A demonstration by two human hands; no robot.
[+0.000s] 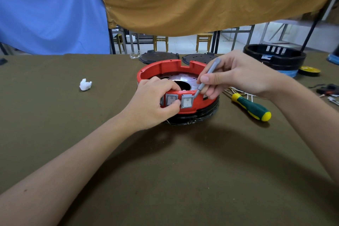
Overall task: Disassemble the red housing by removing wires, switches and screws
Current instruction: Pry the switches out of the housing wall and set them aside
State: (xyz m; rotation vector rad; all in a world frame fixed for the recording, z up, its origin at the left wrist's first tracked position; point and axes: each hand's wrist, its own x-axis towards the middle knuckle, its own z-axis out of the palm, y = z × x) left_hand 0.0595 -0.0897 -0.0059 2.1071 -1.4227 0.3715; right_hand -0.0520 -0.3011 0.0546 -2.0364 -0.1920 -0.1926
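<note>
Grey slim metal screwdriver (208,77), pinched in the right hand (236,74), touches a grey rocker switch (187,101) on the round red plastic housing (176,86) mid-table; the left hand (156,102) grips the housing's near wall. Just right lies a green-and-yellow screwdriver (251,107); left, well apart, a crumpled white tissue (85,84); behind stand black discs (158,57).

1. The desk (55,134) is covered in olive-brown cloth.
2. The red housing (165,69) sits on a black base (192,118), under the fingers (165,86) of both hands.
3. A green-and-yellow screwdriver (251,107) lies just right of the fingers.
4. A white wad (85,84) lies well left of them.
5. Two dark discs (157,57) and a black tub (275,58) lie beyond them.
</note>
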